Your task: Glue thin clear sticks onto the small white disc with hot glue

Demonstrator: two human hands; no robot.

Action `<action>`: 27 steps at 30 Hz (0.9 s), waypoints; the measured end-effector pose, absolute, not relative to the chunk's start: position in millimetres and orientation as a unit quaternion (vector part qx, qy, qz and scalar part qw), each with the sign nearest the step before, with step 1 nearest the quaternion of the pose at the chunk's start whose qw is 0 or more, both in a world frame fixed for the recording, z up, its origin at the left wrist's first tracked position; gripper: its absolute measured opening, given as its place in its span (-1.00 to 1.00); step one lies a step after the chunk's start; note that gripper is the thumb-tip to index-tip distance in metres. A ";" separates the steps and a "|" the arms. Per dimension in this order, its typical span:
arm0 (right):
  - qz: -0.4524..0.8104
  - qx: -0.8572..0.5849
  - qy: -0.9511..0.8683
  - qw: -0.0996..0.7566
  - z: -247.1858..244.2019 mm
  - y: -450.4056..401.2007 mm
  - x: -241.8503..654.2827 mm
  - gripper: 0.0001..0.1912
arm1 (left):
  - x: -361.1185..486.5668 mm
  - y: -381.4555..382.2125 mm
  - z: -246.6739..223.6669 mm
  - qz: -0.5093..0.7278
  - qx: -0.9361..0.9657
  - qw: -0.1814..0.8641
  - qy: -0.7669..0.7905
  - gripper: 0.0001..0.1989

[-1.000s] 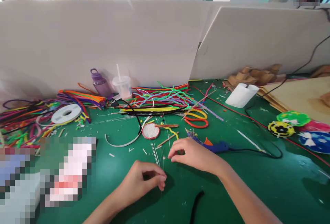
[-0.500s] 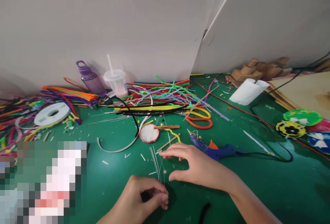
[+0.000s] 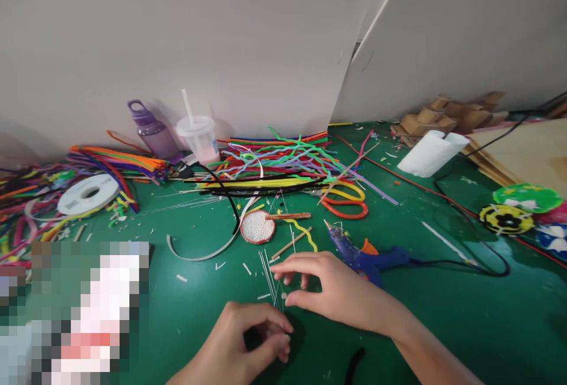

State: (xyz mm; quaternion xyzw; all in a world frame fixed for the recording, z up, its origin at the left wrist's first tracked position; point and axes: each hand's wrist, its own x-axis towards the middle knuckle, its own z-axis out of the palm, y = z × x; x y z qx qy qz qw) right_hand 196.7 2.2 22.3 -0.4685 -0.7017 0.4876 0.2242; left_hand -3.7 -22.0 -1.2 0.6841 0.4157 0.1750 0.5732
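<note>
My left hand [image 3: 254,338] is closed in a pinch near the front of the table. A thin wire [image 3: 283,307] runs up from its fingertips; I cannot tell its exact kind. Just above, my right hand [image 3: 316,281] is held with thumb and fingers apart. By its thumb tip is a small whitish bead-like piece [image 3: 284,296]. Several thin straight wires [image 3: 268,276] lie left of my right fingertips. Beyond them sits a small reddish-rimmed dish [image 3: 258,227] full of tiny white beads, with a brown stick across its edge.
A blue glue gun [image 3: 372,258] lies right of my right hand, its cord trailing. Orange-handled scissors [image 3: 345,211] and a pile of pipe cleaners [image 3: 283,160] lie behind. A ribbon spool [image 3: 88,194], purple bottle [image 3: 155,134] and lidded cup [image 3: 198,137] stand left.
My right hand has shifted very slightly left and down towards the small whitish piece. My left hand keeps its pinch. The whole view has turned a little.
</note>
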 end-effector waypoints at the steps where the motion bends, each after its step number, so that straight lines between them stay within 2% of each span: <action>1: 0.483 -0.468 -0.706 0.223 20.8 1.9 196.4 -0.58 | -3.6 -21.7 -0.7 0.172 0.684 0.574 0.416 -0.87; 8: 0.475 -0.464 -0.713 0.224 25.4 6.9 209.8 -0.45 | -2.4 -21.6 0.3 0.172 0.681 0.576 0.418 -0.84; 12: 0.436 -0.503 -0.702 0.253 37.6 12.6 227.4 -0.65 | -2.4 -22.4 -1.1 0.187 0.674 0.582 0.414 -0.81; 16: 0.429 -0.494 -0.723 0.220 37.8 13.2 231.2 -0.89 | -2.0 -21.8 -2.6 0.188 0.669 0.588 0.414 -0.80; 21: 0.447 -0.469 -0.738 0.188 30.8 10.5 221.2 -0.83 | -1.7 -21.7 -4.5 0.192 0.674 0.580 0.415 -0.82; 27: 0.453 -0.451 -0.746 0.189 30.5 10.9 218.1 -0.82 | -1.7 -22.3 -4.2 0.191 0.685 0.566 0.417 -0.84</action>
